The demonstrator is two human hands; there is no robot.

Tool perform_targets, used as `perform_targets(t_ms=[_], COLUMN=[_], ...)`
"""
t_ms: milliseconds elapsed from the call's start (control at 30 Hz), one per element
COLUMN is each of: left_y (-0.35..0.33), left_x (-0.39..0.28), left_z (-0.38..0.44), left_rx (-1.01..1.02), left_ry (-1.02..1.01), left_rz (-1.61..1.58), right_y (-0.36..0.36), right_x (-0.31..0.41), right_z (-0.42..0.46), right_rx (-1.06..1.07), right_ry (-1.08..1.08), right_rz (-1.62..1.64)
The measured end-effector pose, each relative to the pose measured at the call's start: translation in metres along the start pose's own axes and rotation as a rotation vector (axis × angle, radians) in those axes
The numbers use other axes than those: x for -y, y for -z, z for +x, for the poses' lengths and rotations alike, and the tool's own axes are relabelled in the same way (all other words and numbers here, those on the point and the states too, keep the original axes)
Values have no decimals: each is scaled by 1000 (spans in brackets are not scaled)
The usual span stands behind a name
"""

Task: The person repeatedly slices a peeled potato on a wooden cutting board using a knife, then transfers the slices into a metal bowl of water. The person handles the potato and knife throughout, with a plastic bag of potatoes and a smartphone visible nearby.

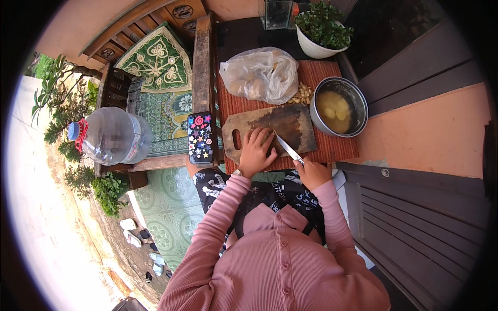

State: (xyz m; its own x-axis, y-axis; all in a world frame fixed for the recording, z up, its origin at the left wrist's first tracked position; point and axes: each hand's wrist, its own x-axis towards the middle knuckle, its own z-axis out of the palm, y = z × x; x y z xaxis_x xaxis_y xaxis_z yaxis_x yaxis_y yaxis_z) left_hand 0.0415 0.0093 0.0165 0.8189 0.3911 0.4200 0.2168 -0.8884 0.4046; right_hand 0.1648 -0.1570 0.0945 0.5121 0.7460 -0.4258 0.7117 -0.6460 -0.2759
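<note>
A wooden cutting board [249, 116] with a handle slot lies before me, its upper right half stained dark. My left hand [256, 149] rests palm down on it, fingers stretched forward and thumb apart. Something small may be under its fingertips, but I cannot make it out. My right hand [312, 172] grips the handle of a kitchen knife [288, 147]. The blade slants up and left across the board, its tip close to my left fingers. To the board's right, a metal pot [358, 126] holds peeled potatoes [332, 109] in cloudy water.
Behind the board sit a plastic bag [260, 74] of potatoes and a pile of peelings [302, 94] on a red woven mat [338, 149]. A potted plant [321, 41] stands farther back. On the left are a phone [200, 138] and a large water bottle [113, 136] by a wooden bench.
</note>
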Motion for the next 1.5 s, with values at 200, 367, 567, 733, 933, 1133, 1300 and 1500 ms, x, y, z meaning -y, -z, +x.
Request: perform_targets(t_ms=[200, 367, 567, 733, 933, 1133, 1300, 1500], left_y=[-4, -1, 1, 1, 1, -1, 0, -2], left_x=[2, 1, 0, 0, 0, 3, 3, 4], left_z=[-3, 0, 2, 2, 2, -1, -1, -3], left_rx=[30, 17, 15, 22, 30, 57, 44, -80], left_ry=[33, 14, 9, 11, 15, 41, 39, 74], left_rz=[-22, -6, -13, -11, -13, -21, -49, -66], right_y=[-3, -6, -20, -26, -33, -41, -48, -55], right_x=[-5, -4, -8, -7, -10, -15, -22, -31], right_z=[8, 12, 20, 23, 26, 29, 32, 36], right_rx=[-52, -63, -38, -14, 21, -9, 17, 52], right_ry=[-53, -35, -22, -18, -13, 52, 75, 116], right_rz=[63, 76, 124, 175, 252, 410, 563, 729])
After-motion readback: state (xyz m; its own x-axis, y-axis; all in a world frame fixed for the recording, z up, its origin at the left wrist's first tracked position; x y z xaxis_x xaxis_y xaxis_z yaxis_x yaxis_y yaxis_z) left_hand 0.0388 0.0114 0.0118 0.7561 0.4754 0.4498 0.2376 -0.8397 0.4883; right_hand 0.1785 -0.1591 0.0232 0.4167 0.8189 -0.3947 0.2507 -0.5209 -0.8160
